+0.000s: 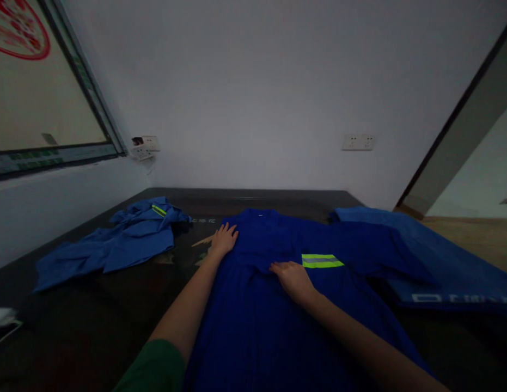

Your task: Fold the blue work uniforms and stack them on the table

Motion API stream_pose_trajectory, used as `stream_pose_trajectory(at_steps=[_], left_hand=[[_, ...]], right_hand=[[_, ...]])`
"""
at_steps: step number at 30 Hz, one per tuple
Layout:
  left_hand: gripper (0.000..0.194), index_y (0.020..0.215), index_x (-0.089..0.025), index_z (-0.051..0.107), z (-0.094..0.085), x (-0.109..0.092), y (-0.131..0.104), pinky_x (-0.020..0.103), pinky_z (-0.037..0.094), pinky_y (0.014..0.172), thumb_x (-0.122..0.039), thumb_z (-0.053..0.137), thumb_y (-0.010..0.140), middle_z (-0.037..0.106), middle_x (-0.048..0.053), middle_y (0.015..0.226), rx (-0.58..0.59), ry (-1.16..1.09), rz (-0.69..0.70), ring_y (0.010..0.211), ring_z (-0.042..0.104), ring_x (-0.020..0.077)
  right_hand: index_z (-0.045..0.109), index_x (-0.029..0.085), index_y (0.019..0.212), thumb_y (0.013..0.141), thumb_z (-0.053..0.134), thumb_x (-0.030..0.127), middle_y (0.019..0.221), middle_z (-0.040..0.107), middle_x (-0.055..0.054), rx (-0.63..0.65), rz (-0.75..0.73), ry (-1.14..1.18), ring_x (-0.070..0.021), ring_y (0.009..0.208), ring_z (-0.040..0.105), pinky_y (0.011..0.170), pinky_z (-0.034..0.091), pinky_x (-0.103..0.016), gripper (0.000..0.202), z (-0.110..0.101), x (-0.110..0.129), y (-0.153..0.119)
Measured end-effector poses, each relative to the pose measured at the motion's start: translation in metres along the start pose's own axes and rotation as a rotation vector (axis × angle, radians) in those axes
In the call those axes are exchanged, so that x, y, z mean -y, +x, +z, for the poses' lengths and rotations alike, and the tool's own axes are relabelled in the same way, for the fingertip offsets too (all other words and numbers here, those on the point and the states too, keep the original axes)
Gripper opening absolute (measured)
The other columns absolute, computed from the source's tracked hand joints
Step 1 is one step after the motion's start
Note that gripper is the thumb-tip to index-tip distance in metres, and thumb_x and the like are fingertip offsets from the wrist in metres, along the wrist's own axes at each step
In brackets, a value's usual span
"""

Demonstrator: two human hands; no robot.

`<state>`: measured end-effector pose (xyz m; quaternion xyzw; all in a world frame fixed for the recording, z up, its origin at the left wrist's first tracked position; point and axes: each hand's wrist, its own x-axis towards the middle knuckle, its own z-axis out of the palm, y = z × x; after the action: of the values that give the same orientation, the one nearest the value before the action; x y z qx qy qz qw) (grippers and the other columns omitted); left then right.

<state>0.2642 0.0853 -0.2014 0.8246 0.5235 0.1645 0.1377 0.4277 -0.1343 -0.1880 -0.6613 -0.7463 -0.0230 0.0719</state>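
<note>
Head view: a dark blue work jacket [253,305] lies spread flat across the lower centre of the frame on a dark counter [73,321], collar toward the far wall, so its whole front is open to the hands. The left hand [224,239] rests at the garment's left shoulder edge, just left of centre, fingers [231,233] spread and flat; it grips nothing and seems to pin the cloth so that it does not slide. The right hand [293,279] lies palm down on the chest, centre frame, fingers loosely extended and pressing rather than pinching, as if smoothing the fabric. Just right of it, touching or nearly so, a reflective yellow-and-grey stripe [322,261] marks the breast.

At centre left a second, lighter blue garment [114,245] lies crumpled, well apart from the hands. At the right edge a folded blue cloth [441,267] lies partly under the jacket's sleeve. Wall sockets [358,142] sit on the far wall, a framed board [41,98] at upper left.
</note>
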Motion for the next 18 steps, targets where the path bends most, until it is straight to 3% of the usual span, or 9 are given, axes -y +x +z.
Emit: stream_pose_trajectory(at_steps=[6,11,13,16,18], left_hand=[[0.052,0.142,-0.025,0.042,0.012,0.006,0.007,0.054,0.013,0.115,-0.041,0.032,0.095,0.032,0.01,0.153,-0.011,0.148,-0.053,0.143,0.023,0.0269],[0.054,0.144,-0.024,0.039,0.015,0.008,0.009,0.054,0.014,0.115,-0.043,0.028,0.095,0.03,0.01,0.154,-0.006,0.179,-0.055,0.143,0.023,0.0264],[0.054,0.144,-0.024,0.039,0.016,0.008,0.01,0.054,0.014,0.115,-0.043,0.028,0.095,0.03,0.01,0.154,-0.006,0.18,-0.054,0.143,0.023,0.0267],[0.055,0.144,-0.024,0.039,0.017,0.009,0.01,0.054,0.015,0.114,-0.044,0.028,0.095,0.03,0.01,0.153,-0.013,0.18,-0.047,0.143,0.024,0.0275],[0.055,0.144,-0.023,0.039,0.018,0.009,0.011,0.055,0.015,0.114,-0.044,0.028,0.095,0.031,0.01,0.153,-0.016,0.181,-0.046,0.143,0.024,0.028]], right_hand=[[0.064,0.02,0.091,0.087,0.047,0.009,0.093,0.068,-0.008,0.027,-0.004,0.038,-0.0211,0.089,0.061,0.076,0.045,-0.03,0.021,-0.011,0.006,-0.007],[0.057,0.019,0.103,0.08,0.057,0.008,0.091,0.063,-0.005,0.032,0.013,0.271,-0.0196,0.088,0.058,0.079,0.044,-0.031,0.026,-0.018,0.0,-0.007],[0.056,0.02,0.103,0.08,0.062,0.016,0.089,0.061,-0.005,-0.047,0.053,0.357,-0.0194,0.086,0.057,0.076,0.045,-0.03,0.024,-0.018,-0.012,-0.005],[0.056,0.019,0.1,0.081,0.061,0.025,0.09,0.059,-0.007,-0.277,0.225,0.35,-0.0214,0.085,0.057,0.077,0.046,-0.034,0.02,-0.015,-0.038,0.002],[0.055,0.019,0.107,0.08,0.063,0.03,0.086,0.059,-0.006,-0.341,0.363,0.363,-0.0218,0.08,0.058,0.074,0.047,-0.036,0.031,-0.008,-0.056,0.01]])
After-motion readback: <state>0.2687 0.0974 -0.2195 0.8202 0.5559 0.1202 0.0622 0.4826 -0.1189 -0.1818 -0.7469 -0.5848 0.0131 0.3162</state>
